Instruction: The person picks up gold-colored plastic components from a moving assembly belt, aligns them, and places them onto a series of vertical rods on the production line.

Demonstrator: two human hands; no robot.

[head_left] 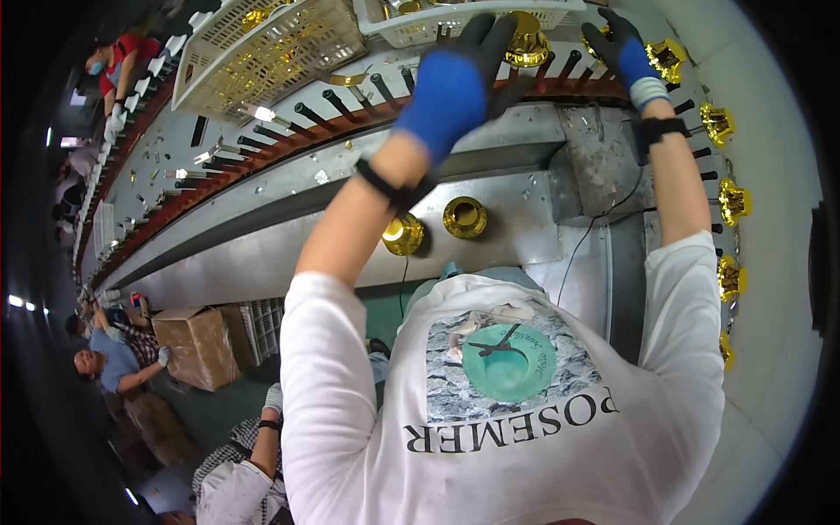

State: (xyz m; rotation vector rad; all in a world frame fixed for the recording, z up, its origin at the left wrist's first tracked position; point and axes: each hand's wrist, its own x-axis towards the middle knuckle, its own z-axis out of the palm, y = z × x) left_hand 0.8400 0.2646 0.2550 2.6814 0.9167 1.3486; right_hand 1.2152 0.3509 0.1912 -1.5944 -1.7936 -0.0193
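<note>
Reaching up to the row of black pegs (332,101), the left hand (459,79) in a blue and black glove grips a shiny gold metal cup (527,42); the right hand (623,48) grips another gold cup (667,59), so each can sit on a peg

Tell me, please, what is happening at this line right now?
A person in blue-and-black gloves reaches over a conveyor of black pegs. The left hand is at a shiny gold bell-shaped cap; the right hand touches another gold cap. Two more caps sit on the metal ledge.
</note>
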